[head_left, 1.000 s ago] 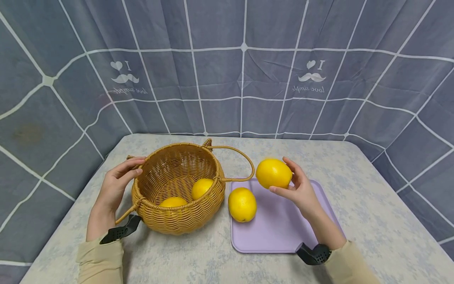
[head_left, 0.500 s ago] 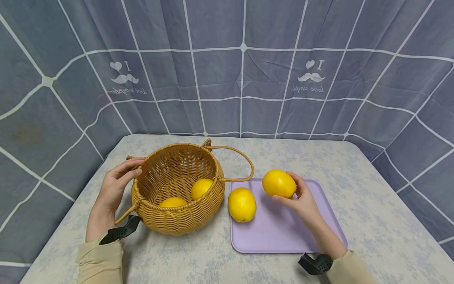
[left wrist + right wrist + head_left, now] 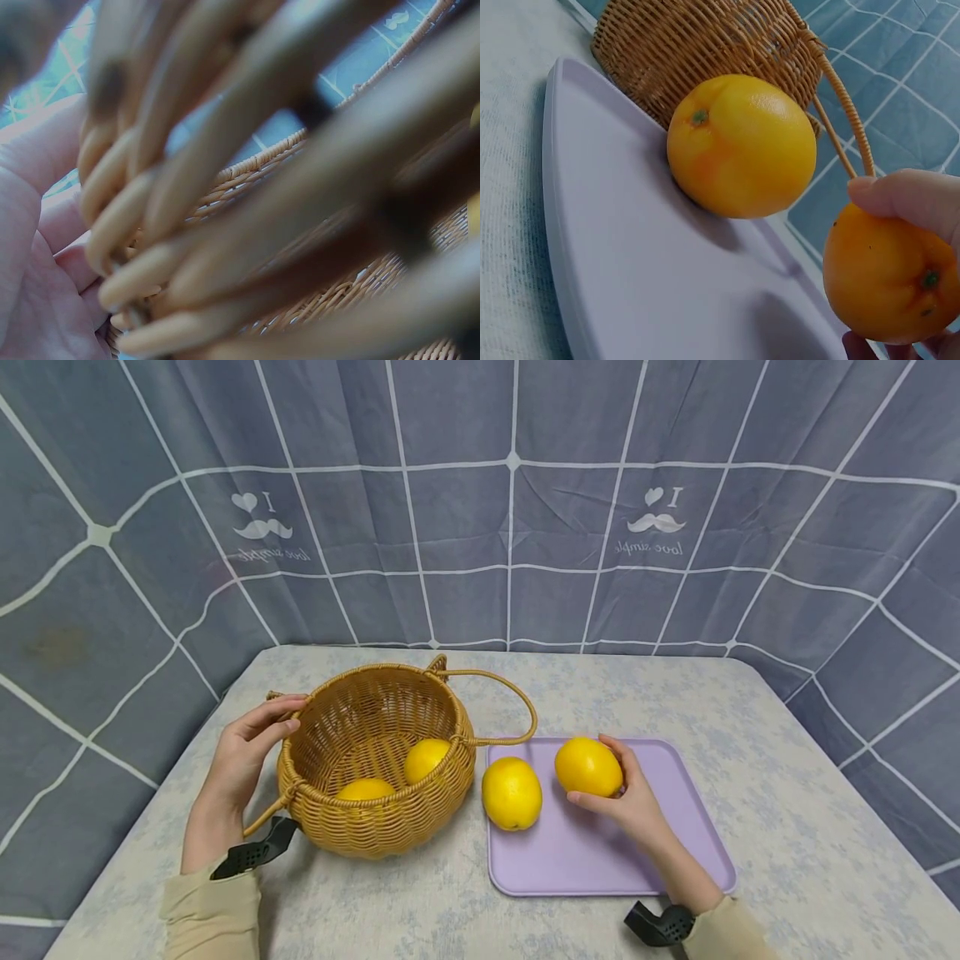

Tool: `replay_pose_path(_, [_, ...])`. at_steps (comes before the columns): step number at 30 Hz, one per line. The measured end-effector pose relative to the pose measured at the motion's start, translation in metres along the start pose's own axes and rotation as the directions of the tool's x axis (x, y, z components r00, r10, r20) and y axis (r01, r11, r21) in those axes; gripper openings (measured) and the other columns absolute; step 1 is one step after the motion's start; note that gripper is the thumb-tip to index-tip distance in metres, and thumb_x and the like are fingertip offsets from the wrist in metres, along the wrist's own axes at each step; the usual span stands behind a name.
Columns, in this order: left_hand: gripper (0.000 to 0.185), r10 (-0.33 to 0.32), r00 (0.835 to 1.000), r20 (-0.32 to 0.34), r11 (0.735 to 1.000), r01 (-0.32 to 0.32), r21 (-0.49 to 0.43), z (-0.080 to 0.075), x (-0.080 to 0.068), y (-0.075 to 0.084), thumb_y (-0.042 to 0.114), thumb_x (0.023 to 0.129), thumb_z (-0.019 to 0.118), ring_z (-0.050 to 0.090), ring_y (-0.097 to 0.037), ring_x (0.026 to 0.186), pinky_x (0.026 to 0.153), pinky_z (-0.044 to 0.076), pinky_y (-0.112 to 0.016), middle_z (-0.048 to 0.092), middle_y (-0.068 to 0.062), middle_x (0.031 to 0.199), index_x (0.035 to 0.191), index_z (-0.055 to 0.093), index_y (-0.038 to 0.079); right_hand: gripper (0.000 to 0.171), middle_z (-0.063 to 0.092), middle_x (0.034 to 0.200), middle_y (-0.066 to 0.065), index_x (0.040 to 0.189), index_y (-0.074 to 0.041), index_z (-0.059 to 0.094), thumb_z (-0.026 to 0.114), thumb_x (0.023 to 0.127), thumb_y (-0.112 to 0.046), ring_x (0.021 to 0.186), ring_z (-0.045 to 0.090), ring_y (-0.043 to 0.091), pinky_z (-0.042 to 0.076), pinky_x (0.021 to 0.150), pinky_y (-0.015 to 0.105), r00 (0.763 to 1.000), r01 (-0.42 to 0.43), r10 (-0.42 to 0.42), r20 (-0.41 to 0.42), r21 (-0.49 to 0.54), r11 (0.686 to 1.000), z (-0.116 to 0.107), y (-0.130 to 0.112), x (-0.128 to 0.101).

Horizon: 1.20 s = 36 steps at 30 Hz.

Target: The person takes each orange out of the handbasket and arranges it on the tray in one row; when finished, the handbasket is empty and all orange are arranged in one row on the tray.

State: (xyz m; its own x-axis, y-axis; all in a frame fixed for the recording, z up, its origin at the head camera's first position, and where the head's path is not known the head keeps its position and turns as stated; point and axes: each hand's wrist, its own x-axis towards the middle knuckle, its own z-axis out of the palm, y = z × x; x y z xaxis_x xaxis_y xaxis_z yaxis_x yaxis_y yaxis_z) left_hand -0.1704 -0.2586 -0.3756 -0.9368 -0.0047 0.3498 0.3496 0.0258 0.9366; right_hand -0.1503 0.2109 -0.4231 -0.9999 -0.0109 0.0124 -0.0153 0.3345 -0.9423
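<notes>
My left hand (image 3: 238, 760) holds the left rim of a wicker basket (image 3: 382, 827), which leans open toward me. Two oranges lie inside it, one near the front wall (image 3: 366, 789) and one at the right (image 3: 426, 758). In my right hand (image 3: 637, 802) an orange (image 3: 588, 767) is pinched between thumb and fingers, low over a lilac tray (image 3: 577, 868). Its shadow falls on the tray; whether it touches is unclear. Another orange (image 3: 741, 146) rests at the tray's left edge beside the basket. The left wrist view shows blurred wicker close up, with part of my left hand (image 3: 45, 247).
The basket's handle (image 3: 517, 693) loops out to the right, above the tray's back left corner. A pale patterned cloth (image 3: 795, 827) covers the table. Behind stands a blue-grey curtain (image 3: 465, 527) with white grid lines.
My right hand has lowered the orange toward the tray, first shifting slightly right. My left hand, the basket and the other oranges stay where they were.
</notes>
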Motion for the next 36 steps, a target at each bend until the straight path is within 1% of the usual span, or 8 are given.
replay_pose_path(3, [0.029,-0.001,1.000,0.000,1.000,0.001,0.004,0.000,-0.001,0.000,0.008,0.093,0.059,0.042,-0.011,0.119,0.089,0.038,-0.015,0.059,0.008,0.117,0.120,0.062,-0.001,0.087,0.037,0.139,0.012,0.143,-0.018,0.030,0.082,0.072,-0.018,0.118,0.044,0.031,0.038,0.096,0.050,1.000,0.007,-0.007,0.004,-0.021,1.000,0.001,0.004,-0.001])
replay_pose_path(6, [0.029,-0.006,1.000,-0.002,1.000,0.006,0.011,0.000,-0.002,-0.001,0.008,0.093,0.059,0.042,-0.010,0.119,0.089,0.037,-0.014,0.059,0.008,0.117,0.120,0.062,-0.001,0.087,0.039,0.136,0.012,0.140,-0.016,0.032,0.083,0.071,-0.019,0.115,0.045,0.031,0.039,0.094,0.049,1.000,0.007,-0.007,0.001,-0.040,0.999,0.004,0.009,-0.003])
replay_pose_path(10, [0.029,-0.017,1.000,-0.006,1.000,0.017,0.020,0.000,-0.002,0.000,0.009,0.093,0.059,0.041,-0.010,0.120,0.089,0.037,-0.014,0.059,0.009,0.117,0.120,0.062,0.000,0.087,0.039,0.133,0.011,0.136,-0.012,0.030,0.085,0.068,-0.019,0.112,0.047,0.030,0.039,0.093,0.046,1.000,0.017,-0.017,-0.004,-0.056,0.998,0.009,0.014,-0.004])
replay_pose_path(16, [0.029,-0.025,1.000,-0.009,0.999,0.026,0.024,0.001,-0.003,0.000,0.010,0.093,0.059,0.041,-0.010,0.120,0.089,0.037,-0.013,0.059,0.009,0.117,0.120,0.062,0.001,0.089,0.041,0.130,0.013,0.133,-0.012,0.027,0.086,0.067,-0.019,0.108,0.049,0.030,0.040,0.090,0.044,0.999,0.049,-0.050,-0.011,-0.076,0.996,0.013,0.018,-0.006])
replay_pose_path(21, [0.029,-0.028,1.000,-0.011,0.999,0.029,0.029,0.001,-0.003,0.000,0.010,0.093,0.059,0.041,-0.009,0.120,0.089,0.036,-0.013,0.058,0.009,0.118,0.120,0.062,0.001,0.090,0.038,0.134,0.013,0.136,-0.015,0.027,0.086,0.068,-0.020,0.110,0.049,0.030,0.039,0.092,0.047,0.996,0.090,-0.089,0.012,-0.088,0.992,0.015,0.019,-0.007])
replay_pose_path(25, [0.029,-0.031,0.999,-0.009,0.999,0.032,0.040,0.001,-0.002,0.000,0.012,0.093,0.060,0.040,-0.009,0.120,0.089,0.036,-0.013,0.058,0.009,0.118,0.121,0.062,0.002,0.090,0.041,0.134,0.010,0.138,-0.018,0.029,0.086,0.068,-0.020,0.108,0.050,0.029,0.041,0.090,0.047,0.993,0.114,-0.112,0.026,-0.101,0.988,0.017,0.018,-0.009])
replay_pose_path(31, [0.029,-0.019,1.000,-0.005,0.999,0.019,0.039,0.000,-0.001,-0.001,0.011,0.093,0.060,0.040,-0.010,0.121,0.090,0.036,-0.014,0.058,0.008,0.119,0.121,0.062,0.001,0.092,0.042,0.132,0.008,0.136,-0.022,0.031,0.088,0.064,-0.025,0.107,0.051,0.029,0.041,0.090,0.048,0.988,0.154,-0.150,0.040,-0.120,0.981,0.019,0.021,-0.008])
replay_pose_path(36, [0.029,-0.017,1.000,-0.007,0.999,0.017,0.038,-0.001,0.000,-0.001,0.011,0.093,0.060,0.039,-0.010,0.122,0.090,0.036,-0.014,0.058,0.008,0.119,0.120,0.062,0.001,0.093,0.042,0.132,0.009,0.136,-0.022,0.031,0.089,0.063,-0.025,0.107,0.051,0.029,0.042,0.089,0.047,0.985,0.170,-0.165,0.050,-0.112,0.979,0.020,0.019,-0.008])
